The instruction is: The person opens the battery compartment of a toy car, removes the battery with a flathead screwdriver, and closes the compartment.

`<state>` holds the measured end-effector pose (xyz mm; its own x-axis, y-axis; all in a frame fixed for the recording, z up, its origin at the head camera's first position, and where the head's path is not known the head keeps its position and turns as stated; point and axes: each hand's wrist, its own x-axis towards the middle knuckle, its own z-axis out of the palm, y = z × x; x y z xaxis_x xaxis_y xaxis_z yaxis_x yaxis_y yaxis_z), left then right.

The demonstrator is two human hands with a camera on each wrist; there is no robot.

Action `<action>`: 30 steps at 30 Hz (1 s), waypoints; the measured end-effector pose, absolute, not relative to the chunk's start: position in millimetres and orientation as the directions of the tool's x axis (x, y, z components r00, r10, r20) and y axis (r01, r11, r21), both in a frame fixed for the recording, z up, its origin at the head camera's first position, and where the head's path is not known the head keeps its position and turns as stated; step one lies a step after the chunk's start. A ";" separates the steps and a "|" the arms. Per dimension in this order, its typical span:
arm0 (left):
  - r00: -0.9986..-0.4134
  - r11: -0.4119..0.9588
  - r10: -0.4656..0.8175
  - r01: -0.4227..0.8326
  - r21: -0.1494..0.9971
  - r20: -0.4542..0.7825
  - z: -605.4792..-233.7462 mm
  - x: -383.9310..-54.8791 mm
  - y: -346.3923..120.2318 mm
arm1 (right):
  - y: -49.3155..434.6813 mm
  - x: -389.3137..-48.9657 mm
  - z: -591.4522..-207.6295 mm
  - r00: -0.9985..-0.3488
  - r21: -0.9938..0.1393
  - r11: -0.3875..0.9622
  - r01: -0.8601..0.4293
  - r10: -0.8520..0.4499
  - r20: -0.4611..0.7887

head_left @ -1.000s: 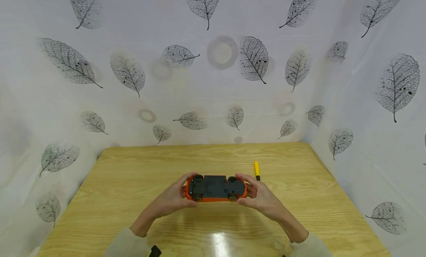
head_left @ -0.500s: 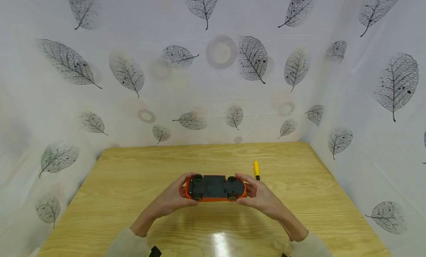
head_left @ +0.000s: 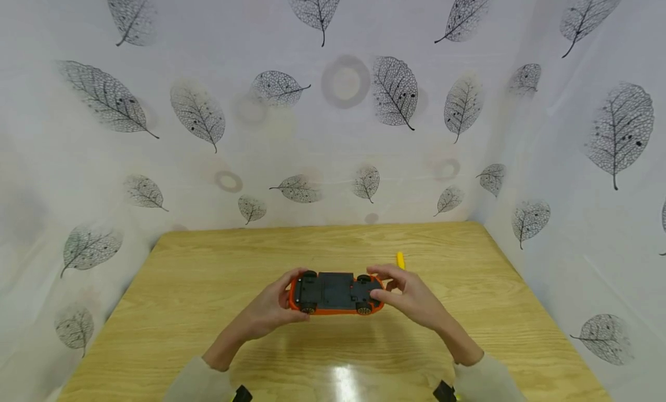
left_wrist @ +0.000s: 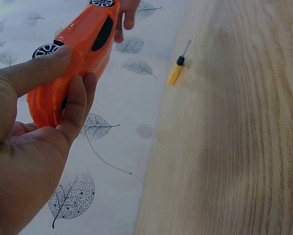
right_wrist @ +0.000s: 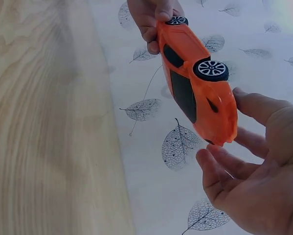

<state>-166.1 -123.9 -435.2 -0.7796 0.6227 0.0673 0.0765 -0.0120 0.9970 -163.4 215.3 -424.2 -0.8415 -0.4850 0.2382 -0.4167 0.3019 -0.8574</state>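
An orange toy car [head_left: 335, 292] is held above the table, its dark underside facing the head camera. My left hand [head_left: 270, 306] grips its left end, thumb along the lower side and fingers round the far side. At the other end, my right hand [head_left: 413, 298] has loosened; its thumb tip lies at the dark underside. In the right wrist view its fingers [right_wrist: 227, 164] are loosely bent close to the car's front, and whether they touch cannot be seen. Behind the right hand lies a screwdriver [left_wrist: 176, 71] with a yellow handle, partly hidden in the head view.
The wooden table [head_left: 224, 254] reaches back to a white curtain [head_left: 333, 130] printed with dark leaves, which also closes off both sides. A bright light reflection falls on the table near its front.
My right thumb has moved from the car's lower side up to its underside, and the right hand has loosened and covers more of the screwdriver. The left hand and the car stay nearly still.
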 end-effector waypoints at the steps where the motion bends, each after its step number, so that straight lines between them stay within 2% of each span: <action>1: -0.779 -0.014 0.623 0.081 0.997 0.072 -435.2 -166.2 -123.7 | 214.4 -164.5 -422.7 -0.835 -0.837 0.313 -0.450 -0.479 0.270; 7: -0.767 -0.032 0.634 0.101 0.994 0.099 -435.0 -166.4 -122.6 | 208.5 -169.3 -414.7 -0.795 -0.756 0.346 -0.556 -0.486 0.362; 30: -0.766 -0.023 0.638 0.088 0.996 0.082 -440.4 -163.3 -120.2 | 192.2 -178.8 -405.0 -0.695 -0.710 0.356 -0.608 -0.671 0.259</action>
